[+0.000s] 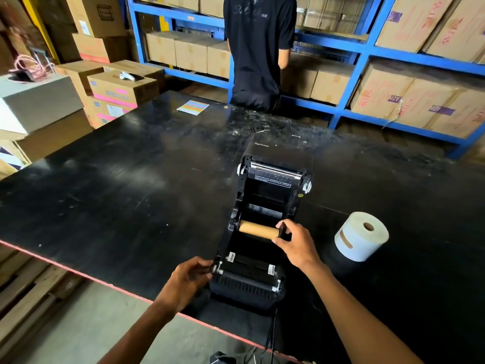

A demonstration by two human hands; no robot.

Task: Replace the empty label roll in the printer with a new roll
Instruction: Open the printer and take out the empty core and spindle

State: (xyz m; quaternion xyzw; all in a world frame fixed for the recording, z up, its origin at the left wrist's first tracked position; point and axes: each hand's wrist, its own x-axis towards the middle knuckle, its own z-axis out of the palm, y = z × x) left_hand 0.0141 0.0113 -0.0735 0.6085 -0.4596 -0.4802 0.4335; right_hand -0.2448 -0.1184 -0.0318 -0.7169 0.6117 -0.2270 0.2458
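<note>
Black plastic label printer [258, 232], lid raised (the word "Xprinter" is legible on the lid's top face), standing near the front edge of a black table [118, 185] edged in red. Inside the open bay a bare brown cardboard core [258, 229] lies crosswise between the side holders. The right hand [294, 241] is closed in a pinch on the black holder at the core's right end, thumb below and fingers above. The left hand [187, 281] rests with curled fingers against the printer's front left corner; whether it actually clasps a part there cannot be told. A full white label roll [360, 236] stands on end on the table to the right of the printer, apart from both hands. Beyond the table a second person [258, 48] in a black shirt stands facing blue shelving [367, 48] loaded with cardboard boxes [430, 101].
</note>
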